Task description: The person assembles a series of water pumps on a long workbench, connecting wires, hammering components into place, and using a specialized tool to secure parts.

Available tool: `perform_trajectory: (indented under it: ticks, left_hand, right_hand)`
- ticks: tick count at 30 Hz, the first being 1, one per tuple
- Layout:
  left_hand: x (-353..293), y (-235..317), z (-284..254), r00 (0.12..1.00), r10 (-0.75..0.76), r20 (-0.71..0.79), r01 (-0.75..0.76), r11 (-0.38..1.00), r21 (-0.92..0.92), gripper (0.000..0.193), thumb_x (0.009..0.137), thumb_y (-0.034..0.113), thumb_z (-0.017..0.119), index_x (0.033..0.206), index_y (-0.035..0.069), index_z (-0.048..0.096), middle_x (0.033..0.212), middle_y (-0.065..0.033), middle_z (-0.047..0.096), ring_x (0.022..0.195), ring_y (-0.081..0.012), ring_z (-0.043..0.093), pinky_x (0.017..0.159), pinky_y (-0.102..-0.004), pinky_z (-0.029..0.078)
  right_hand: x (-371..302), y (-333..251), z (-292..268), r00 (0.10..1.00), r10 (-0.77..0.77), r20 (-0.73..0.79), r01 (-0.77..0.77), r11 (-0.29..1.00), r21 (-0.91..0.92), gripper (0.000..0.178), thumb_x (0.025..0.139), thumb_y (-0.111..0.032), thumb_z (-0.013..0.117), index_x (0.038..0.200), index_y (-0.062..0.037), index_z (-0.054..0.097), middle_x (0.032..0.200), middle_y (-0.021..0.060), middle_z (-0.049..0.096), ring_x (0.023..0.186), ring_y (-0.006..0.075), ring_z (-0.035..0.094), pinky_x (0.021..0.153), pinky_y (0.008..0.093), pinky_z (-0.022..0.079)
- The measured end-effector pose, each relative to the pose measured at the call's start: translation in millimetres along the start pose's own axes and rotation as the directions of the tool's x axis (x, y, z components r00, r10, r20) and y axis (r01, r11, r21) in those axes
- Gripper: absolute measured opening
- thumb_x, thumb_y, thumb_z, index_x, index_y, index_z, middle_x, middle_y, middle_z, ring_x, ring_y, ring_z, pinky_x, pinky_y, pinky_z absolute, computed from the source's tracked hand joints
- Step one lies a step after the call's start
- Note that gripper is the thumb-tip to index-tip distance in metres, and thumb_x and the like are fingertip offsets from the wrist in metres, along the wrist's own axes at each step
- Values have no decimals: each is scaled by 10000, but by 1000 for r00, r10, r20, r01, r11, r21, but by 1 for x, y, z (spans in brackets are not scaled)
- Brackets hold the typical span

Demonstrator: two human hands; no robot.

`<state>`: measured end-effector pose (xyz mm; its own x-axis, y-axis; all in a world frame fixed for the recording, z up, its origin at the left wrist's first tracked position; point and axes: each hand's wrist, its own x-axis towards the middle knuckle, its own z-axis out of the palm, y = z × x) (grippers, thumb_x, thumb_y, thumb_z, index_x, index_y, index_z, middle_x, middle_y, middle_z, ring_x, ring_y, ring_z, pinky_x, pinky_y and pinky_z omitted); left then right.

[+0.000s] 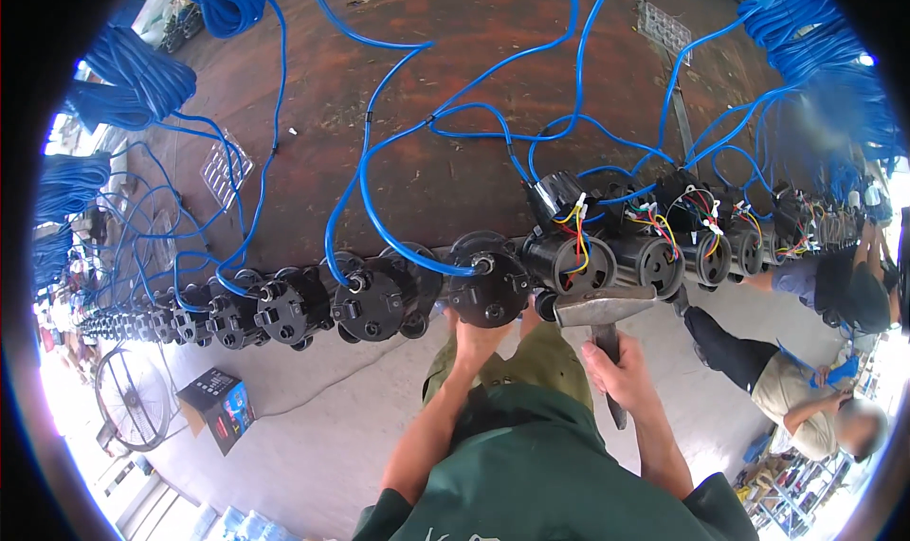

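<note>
My right hand is closed around the dark handle of a hammer. Its metal head lies level, close beside a black capped cylindrical housing. My left hand grips that housing from below, its fingertips largely hidden behind it. A blue cable enters the cap through a fitting. To the left, another black capped housing stands in the row with its own blue cable. On the right are open-ended cylinders with red, yellow and white wires hanging out.
A dark, worn tabletop carries loops of blue cable and large blue coils. Below stand a cardboard box and a spoked wheel. At the right, one person is near a shelf and another works along the table.
</note>
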<state>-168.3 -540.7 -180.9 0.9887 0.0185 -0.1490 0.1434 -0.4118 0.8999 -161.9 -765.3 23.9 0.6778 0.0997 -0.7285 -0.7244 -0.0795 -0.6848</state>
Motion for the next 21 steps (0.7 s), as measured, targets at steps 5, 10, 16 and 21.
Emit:
perform_trajectory:
  ticks: [5, 10, 16, 21]
  left_hand:
    - [-1, 7, -5, 998, -69, 12, 70, 991, -115, 458, 835, 185, 785, 1282, 116, 710, 1276, -79, 701, 1213, -298, 630, 1046, -463, 478]
    - [-2, 1, -6, 997, -75, 37, 78, 993, -93, 455, 816, 149, 782, 1264, 106, 713, 1265, -88, 707, 1206, -293, 636, 1049, -463, 475]
    - [-5, -5, -19, 974, -206, 95, 216, 970, -110, 550, 763, 133, 802, 1294, 63, 673, 1245, -125, 712, 1188, -310, 649, 1037, -453, 486]
    - [-10, -13, -22, 939, -314, 140, 339, 913, -227, 675, 708, 185, 865, 1336, 62, 649, 1231, -136, 697, 1139, -262, 645, 995, -407, 519]
  right_hand:
    - [-6, -11, -3, 1000, -8, -27, 9, 1000, 6, 244, 1038, -244, 701, 926, -65, 578, 688, -51, 528, 551, 37, 474, 468, 242, 366]
    - [-1, -14, 12, 1000, -2, 5, 1, 988, 155, 232, 1060, -252, 664, 965, -62, 574, 680, -57, 503, 540, 33, 448, 464, 241, 355]
    - [6, -12, 22, 995, 75, 66, -82, 990, 117, 251, 1086, -243, 610, 906, -98, 510, 656, -60, 465, 516, 39, 411, 462, 252, 350]
    - [-6, -33, 1, 999, -42, -25, 44, 997, 68, 335, 1088, -284, 596, 813, -123, 492, 612, -62, 453, 481, 52, 422, 462, 260, 357]
